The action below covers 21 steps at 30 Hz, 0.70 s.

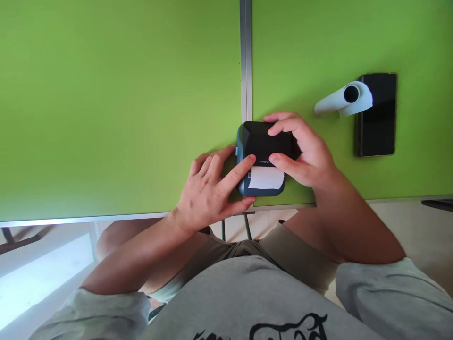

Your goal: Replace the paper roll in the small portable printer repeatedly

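Observation:
A small receipt printer (257, 144), black on top with a blue-grey body, sits on the green table near its front edge. White paper (267, 178) sticks out of the slot on the side nearest me. My left hand (215, 186) grips the printer's left side, index finger on the lid and thumb at the front edge. Around its right side is my right hand (304, 148), with thumb and fingers on the black lid. Both hands are closed on the printer, and the lid looks closed. My right-hand fingers partly cover the far right corner.
To the right, a white paper roll (332, 100) with a dark hollow core stands beside a black phone (379, 115), its loose end overlapping the phone in view. A metal seam (245, 61) divides the green tabletop (123, 94). The table's front edge runs close to my forearms.

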Motion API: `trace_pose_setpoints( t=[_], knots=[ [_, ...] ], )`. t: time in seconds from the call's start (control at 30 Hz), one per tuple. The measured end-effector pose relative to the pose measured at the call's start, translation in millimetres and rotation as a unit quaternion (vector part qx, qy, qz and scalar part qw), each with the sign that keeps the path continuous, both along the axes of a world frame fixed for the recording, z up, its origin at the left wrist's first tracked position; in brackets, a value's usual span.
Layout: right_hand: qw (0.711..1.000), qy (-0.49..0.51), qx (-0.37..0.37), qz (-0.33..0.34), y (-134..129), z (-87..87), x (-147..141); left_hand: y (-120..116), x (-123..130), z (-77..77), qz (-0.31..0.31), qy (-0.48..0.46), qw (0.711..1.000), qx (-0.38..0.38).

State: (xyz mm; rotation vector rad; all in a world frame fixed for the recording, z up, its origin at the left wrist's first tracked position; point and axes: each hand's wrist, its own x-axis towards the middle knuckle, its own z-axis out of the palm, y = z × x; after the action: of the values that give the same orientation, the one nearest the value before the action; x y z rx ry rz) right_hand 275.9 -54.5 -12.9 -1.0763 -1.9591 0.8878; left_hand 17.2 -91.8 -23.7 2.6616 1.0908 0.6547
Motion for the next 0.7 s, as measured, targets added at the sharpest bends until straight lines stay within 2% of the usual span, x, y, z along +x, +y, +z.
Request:
trace_pose_setpoints(
  t=[0.4, 0.7],
  knots=[
    [0.998, 0.033, 0.037, -0.050, -1.2, -8.0, -3.8, -1.6, 0.2, 0.5, 0.011, 0.009, 0.999, -0.035],
    [0.998, 0.039, 0.018, -0.041, -1.8, -5.4, -3.2, 0.3, 0.1, 4.0, 0.024, 0.002, 0.999, -0.032]
  ],
)
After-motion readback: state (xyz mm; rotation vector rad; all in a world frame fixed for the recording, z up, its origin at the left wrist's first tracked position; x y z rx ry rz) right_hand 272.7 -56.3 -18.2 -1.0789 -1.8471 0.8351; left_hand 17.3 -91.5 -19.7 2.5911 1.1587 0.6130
